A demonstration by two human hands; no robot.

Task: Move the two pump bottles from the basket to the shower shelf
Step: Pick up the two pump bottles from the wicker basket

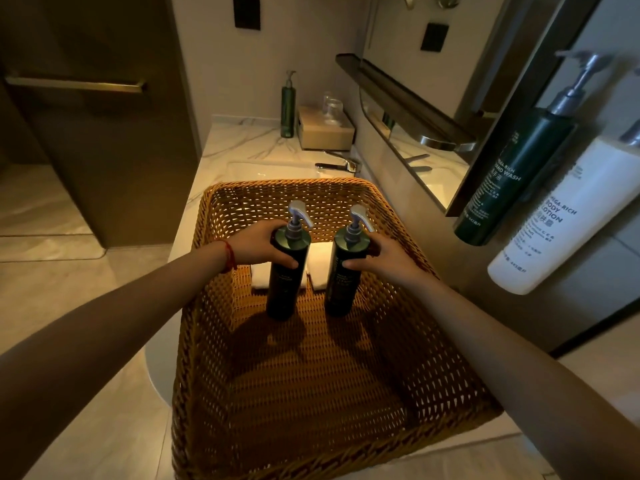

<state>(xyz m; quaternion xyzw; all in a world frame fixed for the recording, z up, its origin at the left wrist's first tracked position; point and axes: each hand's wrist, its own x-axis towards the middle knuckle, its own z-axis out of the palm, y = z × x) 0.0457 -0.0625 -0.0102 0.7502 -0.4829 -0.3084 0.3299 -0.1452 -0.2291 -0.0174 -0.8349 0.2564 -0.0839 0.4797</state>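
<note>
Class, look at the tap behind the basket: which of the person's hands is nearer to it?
Right. The right hand grips the right-side pump bottle, below the tap. The left hand grips the other bottle, further left.

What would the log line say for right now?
left hand: grips left dark green pump bottle | right hand: grips right one | both upright in woven wicker basket
</note>
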